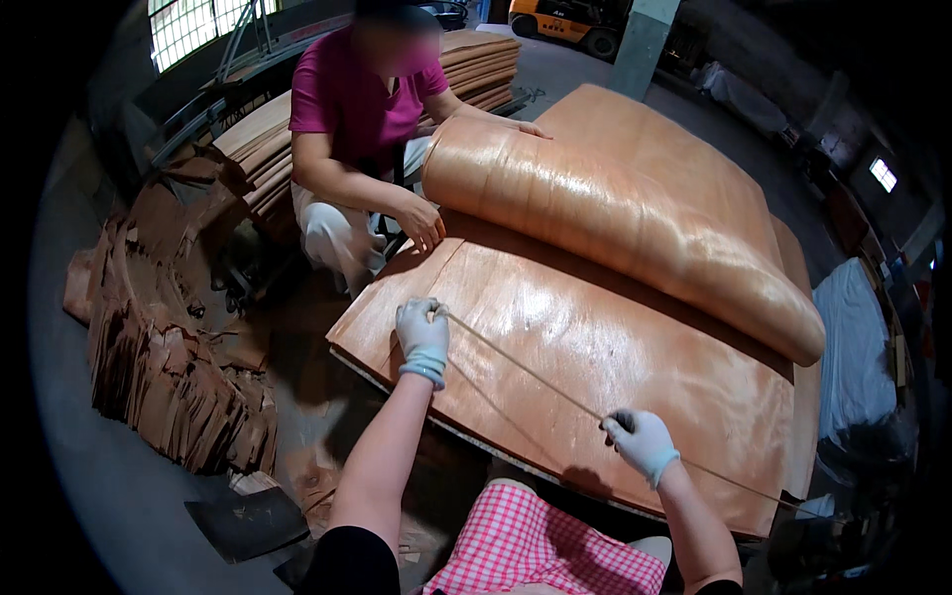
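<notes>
A thin tan cord (524, 368) is stretched taut between my two gloved hands, just over a glossy reddish-brown wood veneer sheet (585, 327). My left hand (423, 335) pinches its end near the sheet's left side. Farther right, my right hand (643, 443) is closed around the cord near the sheet's front edge. Beyond that hand, the cord runs on to the lower right, past the sheet's edge. The far part of the veneer is folded over into a large curled roll (595, 213). Both gloves are whitish, with dark fingertips on the right.
Across the stack, a co-worker in a magenta shirt (347, 94) rests one hand on the roll and one on the sheet's left edge. Ragged veneer scraps (183, 387) pile up at left. Behind are stacked sheets (476, 69), a pillar (643, 45) and an orange forklift (555, 20).
</notes>
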Tool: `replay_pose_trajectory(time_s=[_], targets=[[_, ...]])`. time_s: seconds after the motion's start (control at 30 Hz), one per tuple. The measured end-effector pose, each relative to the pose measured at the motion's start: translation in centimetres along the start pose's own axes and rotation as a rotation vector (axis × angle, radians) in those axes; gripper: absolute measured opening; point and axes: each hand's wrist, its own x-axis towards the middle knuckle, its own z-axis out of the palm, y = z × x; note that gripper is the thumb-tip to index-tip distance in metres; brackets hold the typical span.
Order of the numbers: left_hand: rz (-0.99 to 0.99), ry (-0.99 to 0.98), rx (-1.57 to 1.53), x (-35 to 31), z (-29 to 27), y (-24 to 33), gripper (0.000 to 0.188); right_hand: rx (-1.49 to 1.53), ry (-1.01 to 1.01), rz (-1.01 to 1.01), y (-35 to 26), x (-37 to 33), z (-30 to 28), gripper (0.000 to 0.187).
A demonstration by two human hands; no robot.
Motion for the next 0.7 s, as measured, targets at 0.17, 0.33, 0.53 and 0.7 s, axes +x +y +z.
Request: replay_pose_trajectory(time_s=[0.17, 0.33, 0.53, 0.7], targets=[[-0.228, -0.105, 0.095, 5.6, 4.5, -1.6, 0.018, 0.047, 0.029, 0.003, -1.1, 7.8, -0.8, 0.031], [-0.15, -0.136, 0.262, 8.9, 7.1, -0.9, 0.025, 0.04, 0.035, 0.03, -0.8, 13.4, -1.2, 0.029], [-0.255, -0.198, 0.281, 13.5, 10.1, -1.7, 0.019, 0.069, 0.03, 0.038, -2.6, 18.4, -2.7, 0.028], [-0.285, -0.305, 0.493, 15.6, 11.8, -2.0, 0.024, 0.063, 0.033, 0.05, -4.1, 21.0, -3.6, 0.028]])
